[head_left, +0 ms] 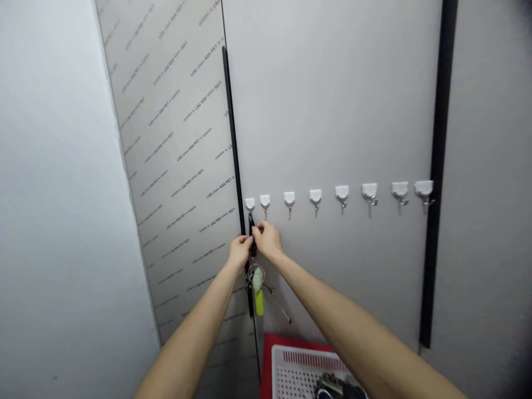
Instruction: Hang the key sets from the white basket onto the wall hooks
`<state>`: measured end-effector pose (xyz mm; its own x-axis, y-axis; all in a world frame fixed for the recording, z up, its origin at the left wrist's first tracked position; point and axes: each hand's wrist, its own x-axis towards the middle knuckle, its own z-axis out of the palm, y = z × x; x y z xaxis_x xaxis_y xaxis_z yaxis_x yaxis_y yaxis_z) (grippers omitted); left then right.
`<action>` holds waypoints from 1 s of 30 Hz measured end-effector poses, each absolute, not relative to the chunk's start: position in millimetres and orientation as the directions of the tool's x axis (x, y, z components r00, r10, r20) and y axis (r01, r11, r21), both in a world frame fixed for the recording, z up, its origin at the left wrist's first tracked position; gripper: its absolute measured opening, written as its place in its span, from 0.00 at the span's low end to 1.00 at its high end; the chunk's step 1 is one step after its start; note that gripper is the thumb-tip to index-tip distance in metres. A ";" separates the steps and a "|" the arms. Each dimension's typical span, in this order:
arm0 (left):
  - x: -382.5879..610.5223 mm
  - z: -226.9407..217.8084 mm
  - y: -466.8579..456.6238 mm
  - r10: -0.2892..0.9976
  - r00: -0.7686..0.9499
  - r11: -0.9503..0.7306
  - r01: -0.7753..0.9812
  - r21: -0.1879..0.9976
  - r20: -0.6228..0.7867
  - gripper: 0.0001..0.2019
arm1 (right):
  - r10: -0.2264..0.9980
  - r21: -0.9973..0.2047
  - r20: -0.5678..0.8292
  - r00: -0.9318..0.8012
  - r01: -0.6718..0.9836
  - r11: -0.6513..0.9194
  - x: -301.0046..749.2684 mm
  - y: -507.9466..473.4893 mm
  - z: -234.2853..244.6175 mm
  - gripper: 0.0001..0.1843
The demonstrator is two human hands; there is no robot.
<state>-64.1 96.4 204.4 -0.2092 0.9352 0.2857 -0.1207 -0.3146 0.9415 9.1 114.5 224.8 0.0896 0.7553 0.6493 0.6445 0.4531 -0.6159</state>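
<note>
A keychain with a black strap [251,235] is at the leftmost white hook [250,204]; its top end reaches the hook, though I cannot tell if it is looped over it. Below the strap dangle a round ring, a pale green charm [257,279], a yellow-green tag [260,303] and a thin dark cord [279,306]. My left hand [240,250] pinches the strap from the left side, fingers closed. From the right, my right hand [268,239] also grips the strap, higher up, just under the second hook [265,201].
Several more white hooks run rightward in a row on the grey cabinet door [332,111]. Long black handles [233,133] edge the doors. Below, a white perforated basket [291,354] with dark items inside rests on a red surface [266,354]. A pale wall [62,194] stands at left.
</note>
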 end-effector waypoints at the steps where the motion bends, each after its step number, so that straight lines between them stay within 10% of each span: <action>1: -65.6 201.4 94.6 0.926 -0.222 -0.330 -0.080 0.941 0.306 0.06 | 0.762 -0.616 0.645 0.062 0.631 0.471 13.0 111.5 217.4 0.08; 8: -68.3 138.5 58.3 0.696 -0.343 -0.510 0.381 0.771 0.631 0.13 | 0.851 -0.623 0.488 -0.196 0.605 0.497 83.7 65.1 127.8 0.08; 14: -21.2 28.8 12.9 0.929 0.171 -0.365 0.569 0.737 0.328 0.12 | 0.943 -0.485 0.125 -0.309 0.810 0.329 146.8 11.6 30.5 0.10; 21: 15.7 -8.8 -2.6 0.940 0.337 -0.315 0.796 0.517 0.055 0.19 | 0.938 -0.334 0.150 -0.313 0.877 0.346 155.3 -5.2 3.2 0.13; 30: 5.5 -3.3 8.9 0.993 0.122 -0.064 0.476 0.877 0.006 0.15 | 0.938 -0.422 0.205 -0.280 0.839 0.343 160.4 -5.8 -0.4 0.09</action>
